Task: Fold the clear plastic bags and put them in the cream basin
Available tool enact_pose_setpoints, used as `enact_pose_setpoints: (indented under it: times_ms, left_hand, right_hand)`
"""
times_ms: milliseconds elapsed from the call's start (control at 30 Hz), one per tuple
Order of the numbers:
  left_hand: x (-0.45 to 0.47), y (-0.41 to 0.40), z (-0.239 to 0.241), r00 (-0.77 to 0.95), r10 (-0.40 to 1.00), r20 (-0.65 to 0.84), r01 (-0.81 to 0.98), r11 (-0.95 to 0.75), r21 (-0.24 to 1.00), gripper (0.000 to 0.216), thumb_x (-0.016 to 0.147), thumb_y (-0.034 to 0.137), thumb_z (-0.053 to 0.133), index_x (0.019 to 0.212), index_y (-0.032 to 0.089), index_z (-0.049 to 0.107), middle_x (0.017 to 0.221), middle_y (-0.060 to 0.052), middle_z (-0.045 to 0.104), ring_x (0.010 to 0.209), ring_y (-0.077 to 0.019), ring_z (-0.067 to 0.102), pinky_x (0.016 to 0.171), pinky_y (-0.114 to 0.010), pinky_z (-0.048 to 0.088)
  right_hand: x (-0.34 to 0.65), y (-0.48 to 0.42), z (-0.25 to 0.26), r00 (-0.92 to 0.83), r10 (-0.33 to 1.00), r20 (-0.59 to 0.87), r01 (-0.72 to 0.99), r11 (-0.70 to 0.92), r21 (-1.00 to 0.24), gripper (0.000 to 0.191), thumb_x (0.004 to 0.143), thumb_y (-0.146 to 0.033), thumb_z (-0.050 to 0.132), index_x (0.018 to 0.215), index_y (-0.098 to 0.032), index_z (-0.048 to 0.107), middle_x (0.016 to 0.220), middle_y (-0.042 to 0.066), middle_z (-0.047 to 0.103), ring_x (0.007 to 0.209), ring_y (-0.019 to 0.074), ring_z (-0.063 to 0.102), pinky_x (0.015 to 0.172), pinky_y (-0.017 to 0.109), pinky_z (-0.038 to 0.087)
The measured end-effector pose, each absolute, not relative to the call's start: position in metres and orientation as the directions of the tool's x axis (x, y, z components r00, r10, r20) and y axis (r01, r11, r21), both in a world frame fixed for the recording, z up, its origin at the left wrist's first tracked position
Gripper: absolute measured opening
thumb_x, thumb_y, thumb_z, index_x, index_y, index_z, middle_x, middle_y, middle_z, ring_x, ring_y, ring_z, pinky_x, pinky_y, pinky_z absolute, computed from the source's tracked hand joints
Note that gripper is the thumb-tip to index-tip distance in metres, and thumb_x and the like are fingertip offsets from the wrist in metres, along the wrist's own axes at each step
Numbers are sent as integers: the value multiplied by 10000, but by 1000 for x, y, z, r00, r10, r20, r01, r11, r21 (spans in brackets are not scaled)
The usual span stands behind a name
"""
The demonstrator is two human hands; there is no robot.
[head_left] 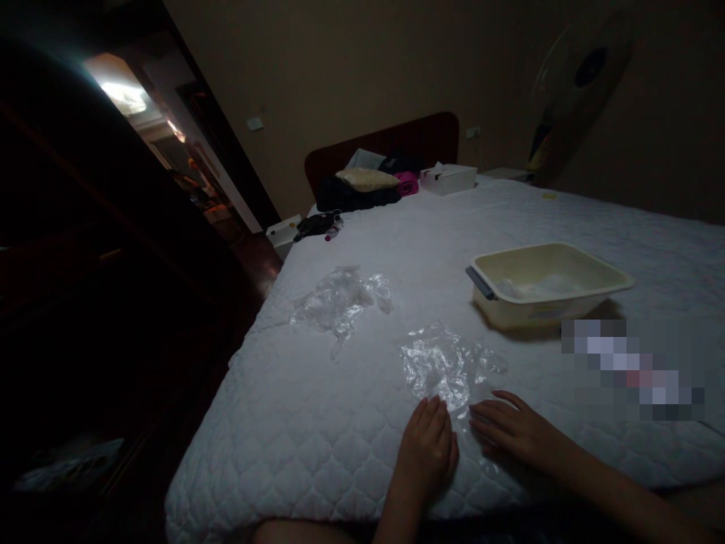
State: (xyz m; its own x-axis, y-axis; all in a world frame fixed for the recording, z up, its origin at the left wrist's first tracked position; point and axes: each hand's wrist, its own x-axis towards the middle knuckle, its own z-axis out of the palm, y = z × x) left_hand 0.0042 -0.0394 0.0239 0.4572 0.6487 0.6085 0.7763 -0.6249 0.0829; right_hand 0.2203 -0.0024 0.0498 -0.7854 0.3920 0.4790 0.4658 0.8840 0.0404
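Observation:
My left hand lies flat, palm down, on the white quilted mattress near its front edge. My right hand rests beside it, fingers spread and pointing left. Both hands touch the near edge of a crumpled clear plastic sheet spread on the mattress just beyond the fingertips. A second crumpled clear plastic piece lies farther away to the left, apart from both hands.
A cream plastic basin with a grey handle sits to the right, something pale inside. Clothes, a pillow and a white box are piled by the dark headboard. A fan stands at far right. Dark floor drops off left.

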Motion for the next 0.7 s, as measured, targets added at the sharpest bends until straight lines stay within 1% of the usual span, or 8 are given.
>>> enact_pose_setpoints:
  times_ms: [67, 167, 300, 400, 600, 700]
  left_hand:
    - [4, -39, 24, 463, 652, 600, 782, -619, 69, 307, 799, 133, 457, 1079, 94, 578, 1146, -118, 605, 1180, -244, 473, 987, -418, 426]
    - [4, -40, 23, 471, 658, 588, 791, -610, 48, 305, 809, 157, 465, 1089, 106, 573, 1158, -112, 600, 1194, -239, 459, 998, -427, 409]
    - [3, -40, 22, 469, 664, 582, 790, -610, 60, 314, 812, 167, 464, 1103, 113, 571, 1166, -106, 597, 1163, -232, 487, 991, -421, 415]
    - [3, -40, 23, 468, 664, 583, 784, -617, 74, 315, 813, 165, 461, 1102, 104, 571, 1158, -106, 602, 1132, -234, 510, 983, -415, 425]
    - [4, -40, 24, 464, 672, 578, 785, -614, 83, 307, 820, 167, 455, 1096, 101, 573, 1146, -101, 607, 1116, -239, 519, 982, -420, 423]
    - [4, -41, 23, 466, 670, 578, 787, -613, 77, 310, 819, 167, 453, 1099, 104, 570, 1157, -99, 600, 1130, -238, 509, 988, -420, 416]
  right_hand:
    - [218, -2, 48, -790, 398, 465, 467, 883, 37, 236, 863, -187, 482, 1076, -193, 583, 1043, 78, 655, 970, 184, 584, 916, 456, 397]
    - [217, 0, 42, -783, 372, 498, 454, 890, 50, 277, 876, -130, 447, 1110, -217, 567, 1050, 58, 656, 982, 167, 581, 911, 441, 407]
    - [220, 4, 35, -778, 361, 514, 446, 894, 48, 294, 886, -126, 433, 1132, -229, 557, 1062, 56, 653, 1000, 161, 575, 913, 438, 413]
    - [223, 6, 37, -767, 363, 528, 455, 889, 50, 295, 885, -117, 430, 1123, -226, 566, 1039, 58, 661, 972, 160, 587, 902, 434, 420]
    - [225, 3, 39, -778, 309, 547, 436, 893, 116, 289, 895, -107, 397, 1088, -214, 583, 997, 53, 676, 937, 159, 598, 894, 420, 416]
    - [224, 1, 36, -797, 297, 526, 437, 885, 162, 286, 888, -99, 406, 1090, -208, 577, 1036, 52, 666, 962, 164, 588, 908, 424, 401]
